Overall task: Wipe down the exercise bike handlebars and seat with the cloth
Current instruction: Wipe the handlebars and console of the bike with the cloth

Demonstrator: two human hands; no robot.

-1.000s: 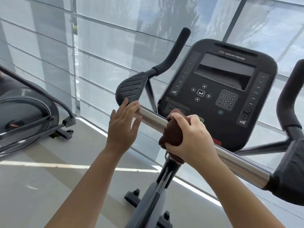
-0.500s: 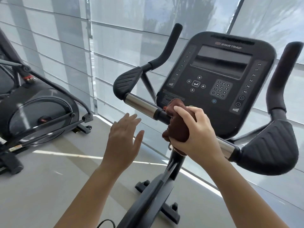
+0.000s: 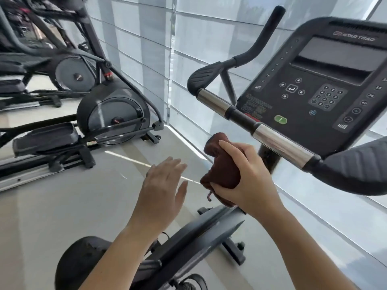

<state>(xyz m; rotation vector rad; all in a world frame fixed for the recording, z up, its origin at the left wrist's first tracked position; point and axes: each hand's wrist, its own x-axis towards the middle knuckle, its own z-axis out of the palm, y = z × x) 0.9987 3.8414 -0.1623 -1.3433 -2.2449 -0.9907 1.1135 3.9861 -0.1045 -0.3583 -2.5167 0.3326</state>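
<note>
- Two hands apart: left hand (image 3: 161, 189) and right hand (image 3: 249, 181), both below the handlebar (image 3: 280, 143), neither touching it.
- Right hand: fingers curled round the bunched brown cloth (image 3: 225, 172), just under the chrome bar.
- Left hand: fingers straight, holding nothing, near the cloth.
- Console (image 3: 326, 86): above the right hand.
- Elliptical trainer (image 3: 113, 114): well beyond the left hand.

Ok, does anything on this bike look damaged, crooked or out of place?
Nothing stands out. The handlebar and console look intact; the right hand holds the cloth just below the handlebar, not touching it.
</note>
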